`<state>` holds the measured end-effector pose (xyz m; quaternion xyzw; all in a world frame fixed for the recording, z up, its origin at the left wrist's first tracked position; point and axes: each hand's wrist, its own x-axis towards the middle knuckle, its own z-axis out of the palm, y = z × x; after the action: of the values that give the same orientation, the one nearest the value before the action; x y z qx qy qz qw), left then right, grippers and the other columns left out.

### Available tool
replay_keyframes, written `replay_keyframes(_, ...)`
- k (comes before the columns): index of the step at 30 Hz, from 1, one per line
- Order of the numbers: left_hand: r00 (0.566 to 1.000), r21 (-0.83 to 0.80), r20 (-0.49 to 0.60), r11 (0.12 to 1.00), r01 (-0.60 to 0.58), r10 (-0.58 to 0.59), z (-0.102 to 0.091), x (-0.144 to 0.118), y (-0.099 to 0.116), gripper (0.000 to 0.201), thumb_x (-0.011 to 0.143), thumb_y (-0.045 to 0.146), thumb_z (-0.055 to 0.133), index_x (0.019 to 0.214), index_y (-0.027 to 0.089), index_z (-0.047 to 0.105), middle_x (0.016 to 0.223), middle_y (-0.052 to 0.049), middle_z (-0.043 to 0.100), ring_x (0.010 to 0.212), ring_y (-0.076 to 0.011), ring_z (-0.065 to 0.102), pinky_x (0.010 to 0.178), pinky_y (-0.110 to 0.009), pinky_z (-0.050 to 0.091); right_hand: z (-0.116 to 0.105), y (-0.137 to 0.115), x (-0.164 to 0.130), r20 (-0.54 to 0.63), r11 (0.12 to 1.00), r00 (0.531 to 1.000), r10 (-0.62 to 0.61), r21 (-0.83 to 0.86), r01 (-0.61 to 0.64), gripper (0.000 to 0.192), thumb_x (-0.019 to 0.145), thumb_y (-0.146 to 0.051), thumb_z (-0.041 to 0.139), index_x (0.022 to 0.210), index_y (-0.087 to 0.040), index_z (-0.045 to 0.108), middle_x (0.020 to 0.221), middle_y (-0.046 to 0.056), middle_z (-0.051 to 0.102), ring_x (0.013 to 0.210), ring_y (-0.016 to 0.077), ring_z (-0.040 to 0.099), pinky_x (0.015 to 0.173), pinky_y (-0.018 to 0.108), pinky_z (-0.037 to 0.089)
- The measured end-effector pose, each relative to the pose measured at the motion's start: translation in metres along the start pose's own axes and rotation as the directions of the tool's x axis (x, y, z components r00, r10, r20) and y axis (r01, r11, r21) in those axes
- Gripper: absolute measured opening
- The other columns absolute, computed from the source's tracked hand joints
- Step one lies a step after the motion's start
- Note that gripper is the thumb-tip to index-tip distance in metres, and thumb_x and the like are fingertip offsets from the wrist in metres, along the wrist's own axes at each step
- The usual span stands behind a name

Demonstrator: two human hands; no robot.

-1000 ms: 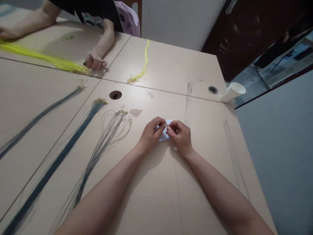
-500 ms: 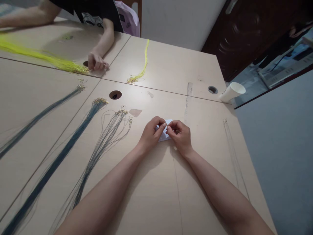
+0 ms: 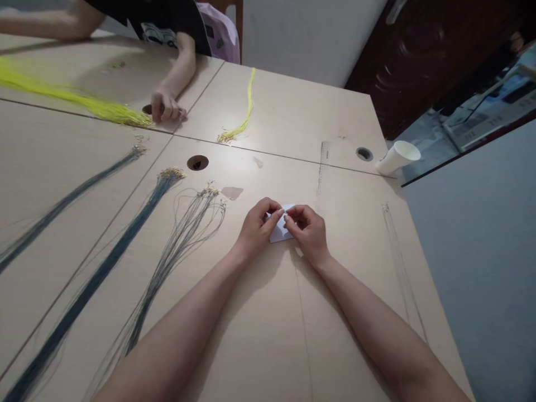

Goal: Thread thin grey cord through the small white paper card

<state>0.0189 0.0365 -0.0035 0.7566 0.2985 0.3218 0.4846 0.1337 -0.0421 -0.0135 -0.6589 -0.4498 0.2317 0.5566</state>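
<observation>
My left hand [image 3: 260,224] and my right hand [image 3: 307,228] meet fingertip to fingertip, each closed in a pinch. Whatever sits between the fingertips is too small to make out. Under them lies a small white card [image 3: 282,233], partly covered by my fingers. A thin dark cord [image 3: 302,304] runs along the table from beneath my hands toward me. Left of my left hand is a loose bundle of grey-green cords [image 3: 167,254] with gold metal ends. A thicker dark teal bundle [image 3: 121,240] lies beyond it.
Farther left lies another teal bundle [image 3: 79,190]. Yellow cords [image 3: 75,100] lie near a co-worker's hand [image 3: 167,107], and a smaller yellow bunch [image 3: 247,114] sits farther back. A clear ruler [image 3: 322,167], a white cup [image 3: 398,157] and thin cords [image 3: 396,251] are on the right.
My hands stay over the white card, with only slight shifts of the fingers. The co-worker's far arm has moved up a little.
</observation>
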Motion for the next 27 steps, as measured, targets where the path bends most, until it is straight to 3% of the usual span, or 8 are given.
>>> replay_keyframes(17, 1.000, 0.030, 0.023, 1.000, 0.001, -0.001, 0.0000, 0.0001, 0.0013, 0.015, 0.084, 0.029, 0.048, 0.076, 0.017, 0.052, 0.073, 0.001, 0.053, 0.065, -0.0097, 0.046, 0.059, -0.022, 0.035, -0.0009, 0.0005, 0.0009, -0.016, 0.999, 0.999, -0.030, -0.037, 0.030, 0.008, 0.078, -0.026, 0.055, 0.077, -0.019, 0.057, 0.069, 0.001, 0.060, 0.061, 0.0124, 0.057, 0.054, 0.025, 0.044)
replay_keyframes(27, 1.000, 0.040, 0.006, 0.999, 0.021, -0.021, 0.0002, 0.0061, 0.0017, 0.017, 0.082, 0.032, 0.048, 0.076, 0.017, 0.051, 0.071, 0.001, 0.051, 0.064, -0.0104, 0.046, 0.059, -0.022, 0.037, -0.0020, -0.0008, 0.0062, -0.002, 0.991, 0.993, -0.116, -0.072, 0.115, 0.012, 0.081, -0.028, 0.052, 0.081, -0.017, 0.057, 0.070, 0.000, 0.061, 0.059, 0.0106, 0.056, 0.054, 0.022, 0.043)
